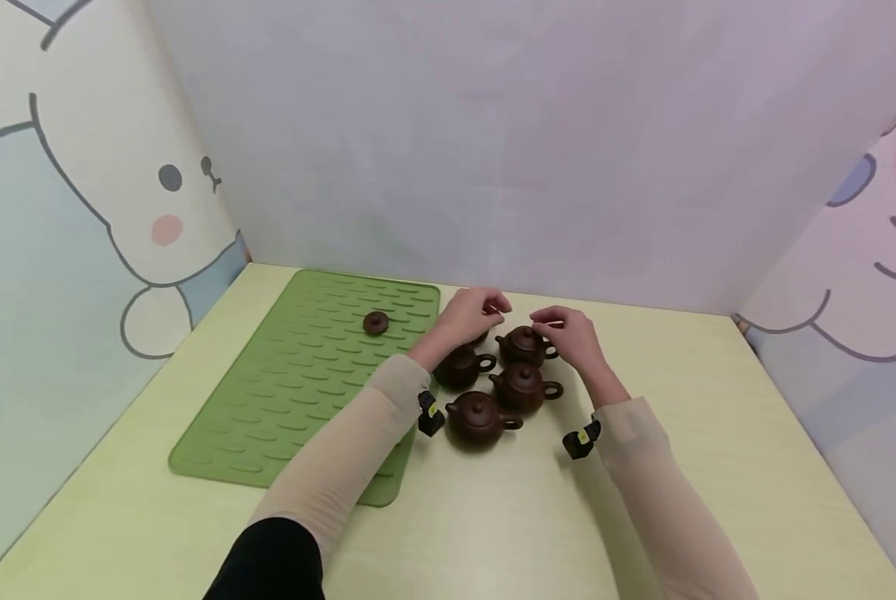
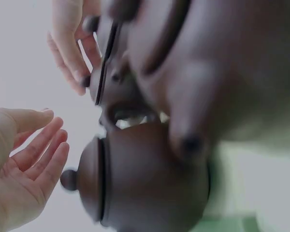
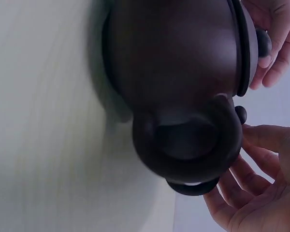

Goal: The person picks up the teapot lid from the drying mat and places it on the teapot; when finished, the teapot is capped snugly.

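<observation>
My left hand (image 1: 472, 317) hovers over the dark brown teapots at the back. Its fingers are gently bent with nothing between them, beside a lidded teapot (image 2: 150, 179) in the left wrist view. Under that hand another teapot is mostly hidden. My right hand (image 1: 573, 335) is at the back right teapot (image 1: 521, 348), fingertips right at its lid knob and fingers loosely extended. In the right wrist view a nearer teapot (image 3: 174, 58) partly covers those fingers. A round brown lid (image 1: 376, 322) with a knob lies on the green mat (image 1: 267, 417).
Two lidded teapots stand closer to me, one in the middle (image 1: 521, 392) and one at the front (image 1: 478, 421). Another teapot (image 1: 458, 369) sits by the mat's right edge. A pale wall (image 1: 493, 167) rises behind the light wooden table (image 1: 718, 417).
</observation>
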`<state>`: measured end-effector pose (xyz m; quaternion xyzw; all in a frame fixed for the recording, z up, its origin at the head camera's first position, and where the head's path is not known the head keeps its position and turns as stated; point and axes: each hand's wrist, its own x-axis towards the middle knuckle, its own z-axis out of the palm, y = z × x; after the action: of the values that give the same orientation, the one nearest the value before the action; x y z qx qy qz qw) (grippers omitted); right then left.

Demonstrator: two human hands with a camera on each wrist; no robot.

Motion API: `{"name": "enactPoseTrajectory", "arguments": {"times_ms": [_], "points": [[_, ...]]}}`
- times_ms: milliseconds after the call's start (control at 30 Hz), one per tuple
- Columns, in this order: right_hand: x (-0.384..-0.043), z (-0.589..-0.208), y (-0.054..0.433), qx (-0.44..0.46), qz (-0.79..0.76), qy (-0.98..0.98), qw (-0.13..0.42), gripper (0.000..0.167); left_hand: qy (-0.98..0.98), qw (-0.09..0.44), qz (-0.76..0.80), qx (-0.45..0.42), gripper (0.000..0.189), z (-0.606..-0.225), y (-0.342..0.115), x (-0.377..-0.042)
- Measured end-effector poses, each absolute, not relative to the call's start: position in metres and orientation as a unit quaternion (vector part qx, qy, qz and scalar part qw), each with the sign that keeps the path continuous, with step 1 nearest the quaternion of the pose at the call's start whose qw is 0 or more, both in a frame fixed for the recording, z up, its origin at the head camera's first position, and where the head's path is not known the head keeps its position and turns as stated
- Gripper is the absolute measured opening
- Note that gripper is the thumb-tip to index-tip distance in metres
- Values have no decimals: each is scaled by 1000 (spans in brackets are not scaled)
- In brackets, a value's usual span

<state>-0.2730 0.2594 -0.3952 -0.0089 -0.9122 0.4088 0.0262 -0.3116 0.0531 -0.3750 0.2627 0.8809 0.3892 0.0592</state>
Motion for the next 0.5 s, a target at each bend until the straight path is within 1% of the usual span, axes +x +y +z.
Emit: {"name": "enactPoseTrajectory", "arguments": {"times_ms": [167,500], "points": [[-281,-390,255,10,398,-917,15,30,877,49,417,235,16,-376,30,-317],[-290,-393,250,41,415,-909,-16,34,879,55,439,177,16,-382,-16,-323]]}}
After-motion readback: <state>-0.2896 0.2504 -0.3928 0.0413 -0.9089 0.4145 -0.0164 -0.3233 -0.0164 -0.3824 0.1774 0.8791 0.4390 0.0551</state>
